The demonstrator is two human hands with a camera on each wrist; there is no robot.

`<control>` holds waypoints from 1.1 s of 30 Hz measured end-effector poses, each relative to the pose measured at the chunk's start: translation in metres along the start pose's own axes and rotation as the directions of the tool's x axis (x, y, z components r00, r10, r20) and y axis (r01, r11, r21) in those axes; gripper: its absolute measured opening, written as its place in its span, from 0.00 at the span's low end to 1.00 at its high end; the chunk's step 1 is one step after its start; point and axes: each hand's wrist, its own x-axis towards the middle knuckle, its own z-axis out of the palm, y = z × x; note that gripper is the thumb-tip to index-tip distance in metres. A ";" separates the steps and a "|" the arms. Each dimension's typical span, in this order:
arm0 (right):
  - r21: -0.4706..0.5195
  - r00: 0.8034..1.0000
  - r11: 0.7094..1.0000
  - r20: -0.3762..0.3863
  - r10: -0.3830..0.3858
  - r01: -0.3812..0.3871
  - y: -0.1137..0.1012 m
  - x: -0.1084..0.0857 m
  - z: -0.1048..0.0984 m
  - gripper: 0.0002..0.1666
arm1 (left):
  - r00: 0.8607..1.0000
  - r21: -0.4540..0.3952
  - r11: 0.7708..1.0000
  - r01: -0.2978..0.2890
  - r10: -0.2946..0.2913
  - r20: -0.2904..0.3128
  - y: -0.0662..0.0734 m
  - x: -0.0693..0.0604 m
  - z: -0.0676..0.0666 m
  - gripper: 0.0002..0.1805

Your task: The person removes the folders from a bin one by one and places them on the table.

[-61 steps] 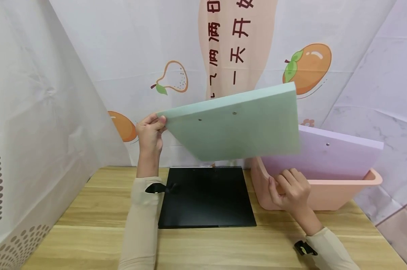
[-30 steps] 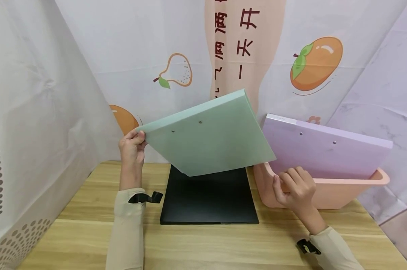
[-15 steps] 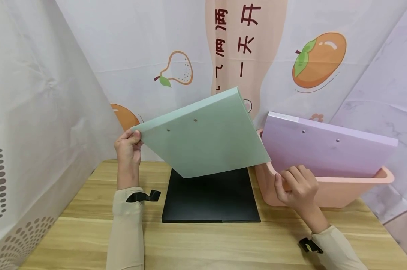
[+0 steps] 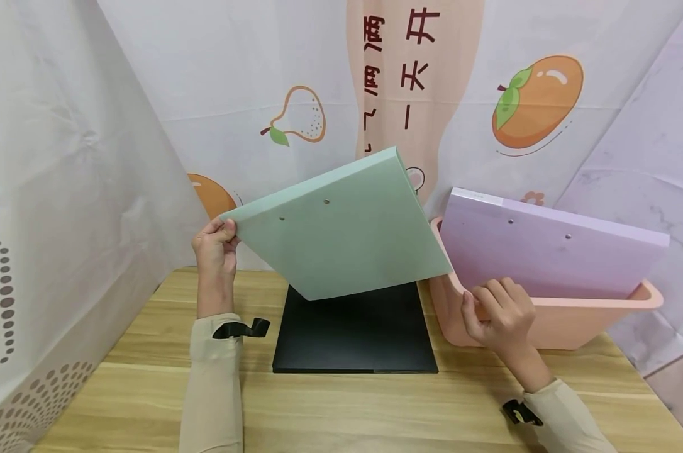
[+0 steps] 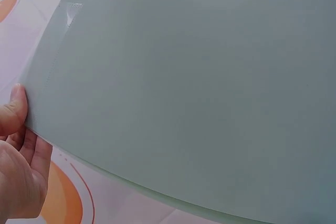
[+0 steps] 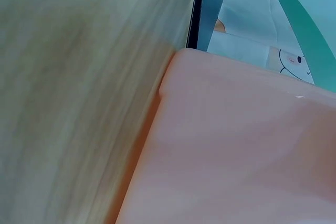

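holding the green folder [image 4: 347, 233] up in the air, the left hand [image 4: 214, 244] pinches its corner between thumb and fingers. it slants above the black folder [image 4: 353, 340], which lies flat on the table [image 4: 296, 409]. the right hand [image 4: 504, 318] curls its fingers on the rim of the pink bin [image 4: 590, 321], where a purple folder [image 4: 545, 258] stands. a one-corner grip may let the green folder swing, so it seems best to go slow, pinch firmly and hold the bin steady.
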 end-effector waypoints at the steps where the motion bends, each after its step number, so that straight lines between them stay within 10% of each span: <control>1: 0.000 1.000 1.000 0.000 0.000 0.000 0.000 0.000 0.000 0.28 | 1.000 -0.002 1.000 0.000 0.000 -0.002 0.000 0.000 0.000 0.03; 33: -0.004 1.000 1.000 -0.007 0.005 -0.005 0.000 -0.002 0.001 0.29 | 0.999 -0.002 1.000 0.031 -0.031 -0.007 -0.004 0.002 -0.003 0.03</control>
